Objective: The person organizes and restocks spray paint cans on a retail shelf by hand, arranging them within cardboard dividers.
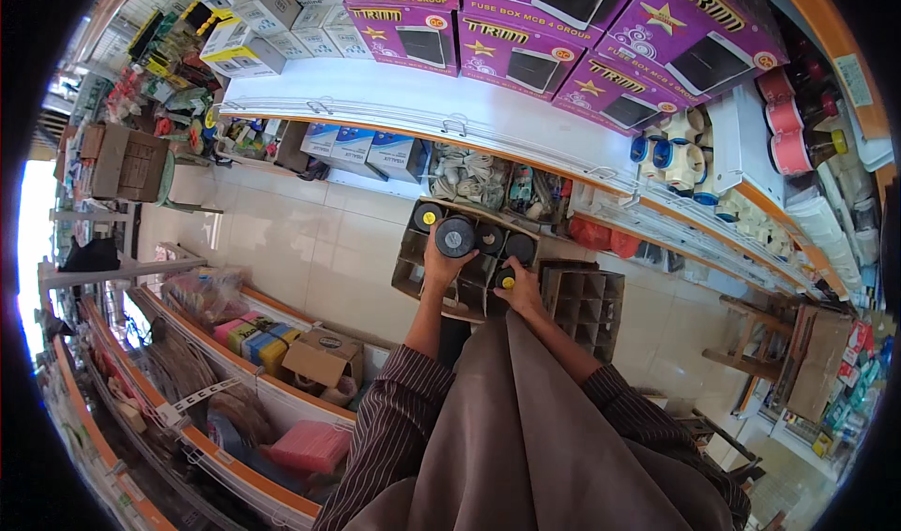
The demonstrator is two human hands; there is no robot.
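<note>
My left hand (443, 267) is wrapped around a dark round-capped container (455, 236), which looks raised above its neighbours. My right hand (523, 291) grips a smaller-looking black-topped container (505, 279) with a yellow sticker on its top. Both hands are over a divided cardboard box (415, 270). Other black-topped containers stand in its cells: one with a yellow sticker (427, 216) at the far left corner, and two more at the right, a far one (489, 239) and a corner one (519, 246). Several near-left cells look vacant. What the containers hold is hidden.
A second divided carton (588, 305) stands right of the box on the tiled floor (338, 235). Ahead is a white shelf (422, 91) with purple fuse boxes (521, 55). Low shelving (267, 369) lines the left; a wooden stool (750, 337) is at the right.
</note>
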